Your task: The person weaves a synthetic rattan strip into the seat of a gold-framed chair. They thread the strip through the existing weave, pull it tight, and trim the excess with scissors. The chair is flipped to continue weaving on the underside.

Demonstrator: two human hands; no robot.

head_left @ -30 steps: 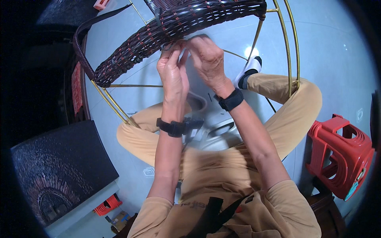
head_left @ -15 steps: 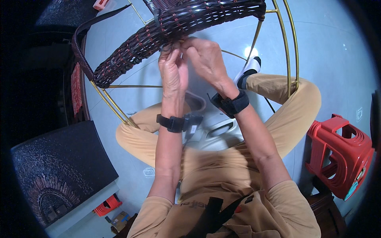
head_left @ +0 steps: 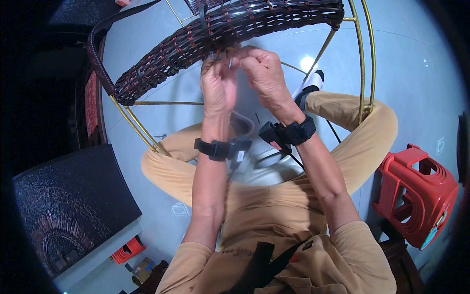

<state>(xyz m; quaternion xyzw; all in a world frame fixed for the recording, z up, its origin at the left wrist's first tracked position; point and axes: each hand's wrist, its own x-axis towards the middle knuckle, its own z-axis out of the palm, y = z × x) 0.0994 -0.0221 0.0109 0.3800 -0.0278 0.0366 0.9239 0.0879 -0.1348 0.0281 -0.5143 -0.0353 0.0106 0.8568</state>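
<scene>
The dark woven panel (head_left: 235,25) lies just past the fingers, its long axis slanting up rightward — left hand (head_left: 219,90) and right hand (head_left: 266,74) both at its near edge, whether clamped on anything I can't tell.

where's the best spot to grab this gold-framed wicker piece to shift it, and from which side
Probably the gold bars above the right knee, taken from their outer right side. They look slim and bare, run clear of the woven band, and stand away from the left hand and right hand, both near its lower edge.
</scene>
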